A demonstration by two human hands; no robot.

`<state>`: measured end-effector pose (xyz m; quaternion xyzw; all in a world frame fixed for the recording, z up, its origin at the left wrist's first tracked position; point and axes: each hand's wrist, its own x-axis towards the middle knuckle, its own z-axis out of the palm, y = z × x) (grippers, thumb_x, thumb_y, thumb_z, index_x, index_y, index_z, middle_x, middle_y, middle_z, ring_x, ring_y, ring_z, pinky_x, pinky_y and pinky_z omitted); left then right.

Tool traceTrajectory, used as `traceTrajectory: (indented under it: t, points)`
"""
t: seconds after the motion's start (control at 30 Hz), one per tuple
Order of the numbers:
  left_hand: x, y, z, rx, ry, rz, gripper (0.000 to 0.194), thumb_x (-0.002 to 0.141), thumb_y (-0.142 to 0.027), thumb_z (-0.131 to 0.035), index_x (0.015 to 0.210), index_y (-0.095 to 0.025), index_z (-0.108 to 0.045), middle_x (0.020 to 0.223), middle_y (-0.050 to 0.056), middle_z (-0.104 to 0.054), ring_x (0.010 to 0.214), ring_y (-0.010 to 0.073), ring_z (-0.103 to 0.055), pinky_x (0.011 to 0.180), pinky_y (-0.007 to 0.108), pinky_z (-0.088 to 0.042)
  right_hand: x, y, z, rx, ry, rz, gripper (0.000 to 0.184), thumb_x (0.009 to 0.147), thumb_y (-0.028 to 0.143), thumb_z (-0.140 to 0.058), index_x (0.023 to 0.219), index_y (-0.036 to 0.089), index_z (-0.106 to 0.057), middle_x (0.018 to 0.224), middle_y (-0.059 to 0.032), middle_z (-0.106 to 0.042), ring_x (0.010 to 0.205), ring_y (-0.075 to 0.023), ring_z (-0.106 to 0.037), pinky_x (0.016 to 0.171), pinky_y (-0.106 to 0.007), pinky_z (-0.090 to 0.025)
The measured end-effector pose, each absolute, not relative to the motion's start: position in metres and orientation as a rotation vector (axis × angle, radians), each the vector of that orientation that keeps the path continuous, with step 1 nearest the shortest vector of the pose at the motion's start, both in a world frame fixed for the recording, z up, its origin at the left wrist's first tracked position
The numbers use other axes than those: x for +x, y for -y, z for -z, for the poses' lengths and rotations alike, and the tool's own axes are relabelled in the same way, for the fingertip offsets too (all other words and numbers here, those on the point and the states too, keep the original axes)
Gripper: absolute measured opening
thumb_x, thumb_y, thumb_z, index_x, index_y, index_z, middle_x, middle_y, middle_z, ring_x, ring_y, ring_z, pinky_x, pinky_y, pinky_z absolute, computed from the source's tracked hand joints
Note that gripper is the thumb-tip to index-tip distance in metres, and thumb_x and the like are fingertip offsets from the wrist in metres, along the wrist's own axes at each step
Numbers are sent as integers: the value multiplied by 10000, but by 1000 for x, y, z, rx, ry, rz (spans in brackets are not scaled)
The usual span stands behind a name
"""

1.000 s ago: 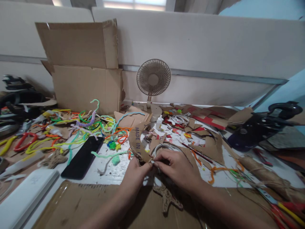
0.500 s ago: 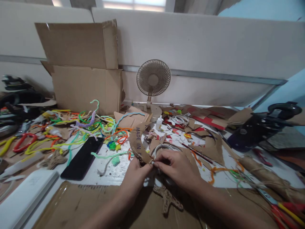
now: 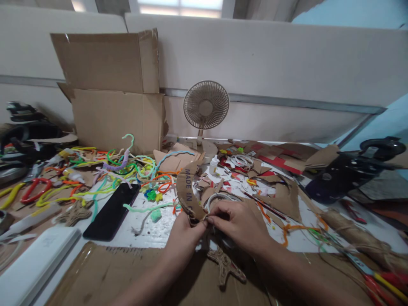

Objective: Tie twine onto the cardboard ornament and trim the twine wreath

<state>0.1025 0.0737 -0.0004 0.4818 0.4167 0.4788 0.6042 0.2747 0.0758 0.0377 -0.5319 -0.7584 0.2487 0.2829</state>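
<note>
White surface (image 3: 127, 239), scraps (image 3: 288, 199) strewn, and twine (image 3: 191, 216) already hugs the curved cardboard (image 3: 187, 193) near its lower end, left hand (image 3: 182, 239) gripping, right hand's (image 3: 242, 224) fingers pinching that end

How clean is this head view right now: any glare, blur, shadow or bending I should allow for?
Head view: dim, greyish light, with the window blown out at the top; small glints on the tape at the edge of the cardboard sheet; shadow beneath both hands; forearms softly blurred; wide-lens stretch towards the sides, worst on the white box; fine detail at the fingertips too small to read.
</note>
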Motion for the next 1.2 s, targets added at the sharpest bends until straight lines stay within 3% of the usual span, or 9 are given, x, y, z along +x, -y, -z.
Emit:
traceTrajectory:
  t: [0.4,0.73,1.2]
  points:
    - [104,-72,-4,1136,-955,-1116,252,765,-328,-839,973,-185,-848,1058,120,-843,1026,311,-735,967,405,-553,276,-76,-38,-1425,2083,-611,182,877,66,-762,777,218,-762,778,22,-767,731,-150,-676,680,-256,-440]
    - [105,-72,0,1188,-1038,-1112,194,748,-293,-775,902,-192,-834,916,93,-839,907,297,-728,846,387,-570,273,-74,-33,-1423,2133,-553,197,891,59,-719,769,213,-714,781,10,-737,755,-170,-657,695,-276,-419]
    - [103,-74,-2,1178,-1030,-1117,212,747,-287,-768,913,-180,-845,977,115,-847,1031,334,-742,954,418,-566,272,-72,-23,-1335,2217,-344,204,939,74,-644,780,200,-664,786,-13,-700,761,-184,-644,706,-291,-421]
